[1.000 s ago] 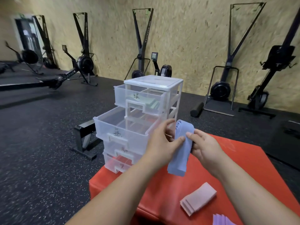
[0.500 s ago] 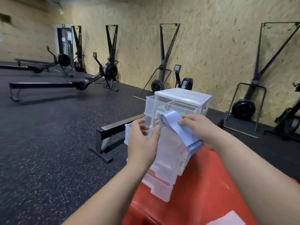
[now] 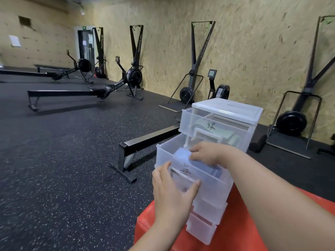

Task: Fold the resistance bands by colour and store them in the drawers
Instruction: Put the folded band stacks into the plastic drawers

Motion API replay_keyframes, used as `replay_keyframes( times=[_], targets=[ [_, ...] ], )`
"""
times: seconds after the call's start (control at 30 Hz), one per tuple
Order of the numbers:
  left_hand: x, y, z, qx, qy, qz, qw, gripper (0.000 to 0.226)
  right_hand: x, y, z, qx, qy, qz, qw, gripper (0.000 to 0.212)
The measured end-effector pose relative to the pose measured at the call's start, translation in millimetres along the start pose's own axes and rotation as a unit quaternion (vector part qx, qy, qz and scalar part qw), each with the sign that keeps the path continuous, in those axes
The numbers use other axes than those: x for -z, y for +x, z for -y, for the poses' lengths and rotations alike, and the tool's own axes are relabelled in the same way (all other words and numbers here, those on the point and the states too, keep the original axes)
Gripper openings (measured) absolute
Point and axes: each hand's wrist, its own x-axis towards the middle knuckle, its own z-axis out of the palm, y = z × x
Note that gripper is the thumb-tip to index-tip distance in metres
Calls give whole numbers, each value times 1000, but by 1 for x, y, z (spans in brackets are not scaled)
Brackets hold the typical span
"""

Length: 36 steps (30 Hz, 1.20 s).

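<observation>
A clear plastic drawer unit [image 3: 228, 109] stands on a red box [image 3: 235, 232]. Its second drawer [image 3: 164, 153] is pulled out, and a folded blue resistance band [image 3: 183, 155] lies inside it. My right hand [image 3: 206, 153] reaches into that drawer and rests on the blue band, fingers curled over it. My left hand [image 3: 172, 189] grips the front of the same drawer at its handle. The top drawer [image 3: 186, 120], partly open, holds folded green bands [image 3: 226, 136]. Two lower drawers sit beneath, the bottom one [image 3: 201, 230] pinkish inside.
A black rowing machine rail [image 3: 145, 142] runs along the floor just left of the drawer unit. More rowers and ski trainers [image 3: 197, 57] line the chipboard wall. A black foam roller [image 3: 257, 143] lies behind the unit. The floor is dark speckled rubber.
My right hand has carried the blue band from above the unit down into the open second drawer. My left hand moved onto that drawer's front. The view swung left.
</observation>
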Motion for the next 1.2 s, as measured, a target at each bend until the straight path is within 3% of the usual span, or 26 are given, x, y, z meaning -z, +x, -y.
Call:
replay_keyframes(
  times=[0.17,0.3,0.43,0.57,0.83,0.97,1.07,1.2],
  targets=[
    [-7,2,6,-2,-8,1,1000,104,-20,18,-10,-21,-101,19,994,45],
    [-12,11,6,2,9,18,1000,103,-6,10,-4,18,-172,-28,985,27],
    [-23,26,-3,18,34,40,998,102,10,-18,-11,48,-78,-163,982,35],
    [-44,40,-14,32,53,66,996,101,12,-44,-37,48,-3,-307,950,29],
    [-72,49,-32,50,81,70,993,94,-27,-106,-105,24,70,-451,889,21],
    [-73,3,-37,-33,88,5,996,74,-69,-138,-149,-25,120,-424,897,23],
    [-78,-47,-33,-171,66,-15,983,56,-110,-162,-188,-69,154,-383,908,25],
    [-97,-105,-23,-293,29,93,951,35,-170,-192,-242,-155,174,-312,921,25]
  ],
)
